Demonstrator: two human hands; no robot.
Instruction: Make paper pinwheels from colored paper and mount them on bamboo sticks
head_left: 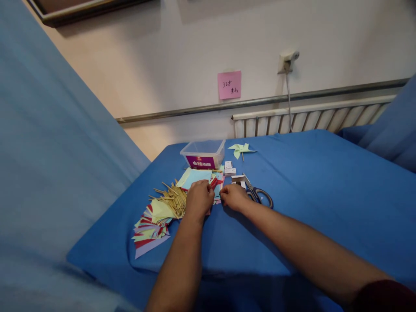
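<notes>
both hands, left (pixel 199 199) and right (pixel 234 197), pinch the coloured paper (pixel 217 185); scissors (pixel 258 193) beside.

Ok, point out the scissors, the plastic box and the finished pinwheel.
scissors (pixel 258 194), head view, on the dark handles.
plastic box (pixel 203 153), head view, on its clear front wall.
pinwheel (pixel 240 149), head view, on the folded green paper.

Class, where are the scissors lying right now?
In the head view, the scissors lie on the blue cloth, just right of the right hand, near small white boxes.
</notes>
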